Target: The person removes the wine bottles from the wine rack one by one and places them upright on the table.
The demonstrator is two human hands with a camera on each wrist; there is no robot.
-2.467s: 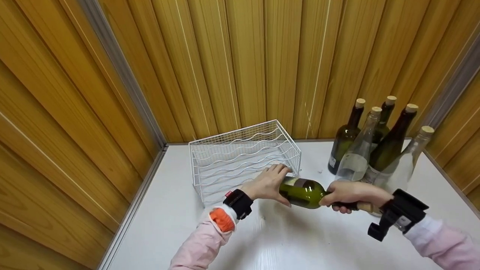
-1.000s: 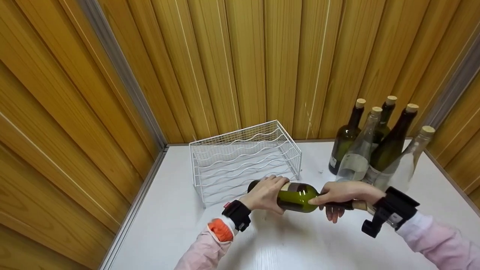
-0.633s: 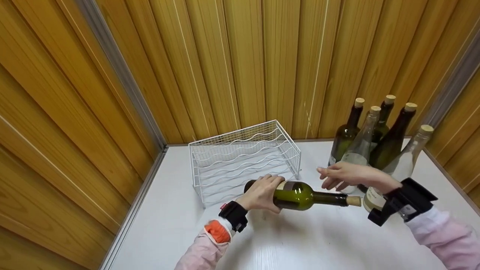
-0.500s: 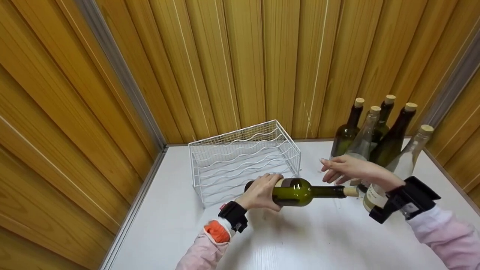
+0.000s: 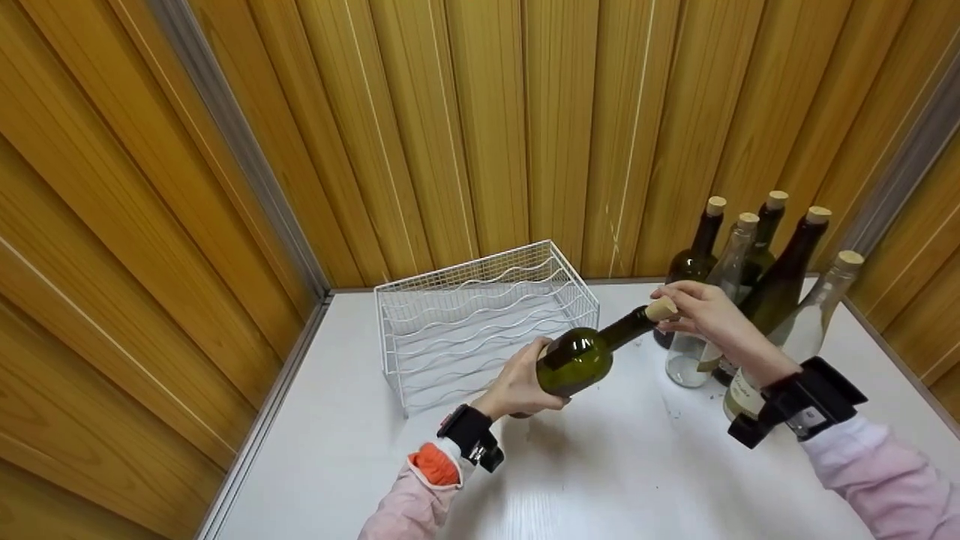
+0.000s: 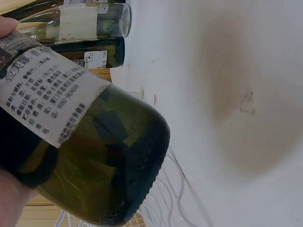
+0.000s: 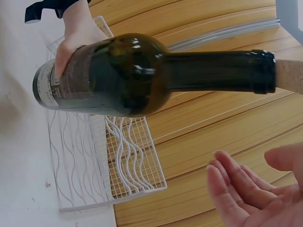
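My left hand (image 5: 516,386) grips a green wine bottle (image 5: 576,361) around its body. The bottle is tilted, its neck pointing up and right, with a cork (image 5: 661,309) in its mouth. A printed white label (image 6: 52,94) shows near the base in the left wrist view, where the bottom hangs over the table. My right hand (image 5: 716,319) is beside the corked end. In the right wrist view its fingers (image 7: 227,189) are loosely bent around nothing, below the neck. Behind the left hand stands a white wire rack (image 5: 463,264) with wavy rows.
Several corked bottles stand at the right, among them a dark one (image 5: 787,262) and a clear one (image 5: 814,322) close by my right forearm. The white table (image 5: 322,465) meets wood-patterned walls (image 5: 495,135) at the back and sides.
My right hand let go of the bottle's neck and moved up and away, then back near the cork. My left hand has turned the bottle from level to neck-up.
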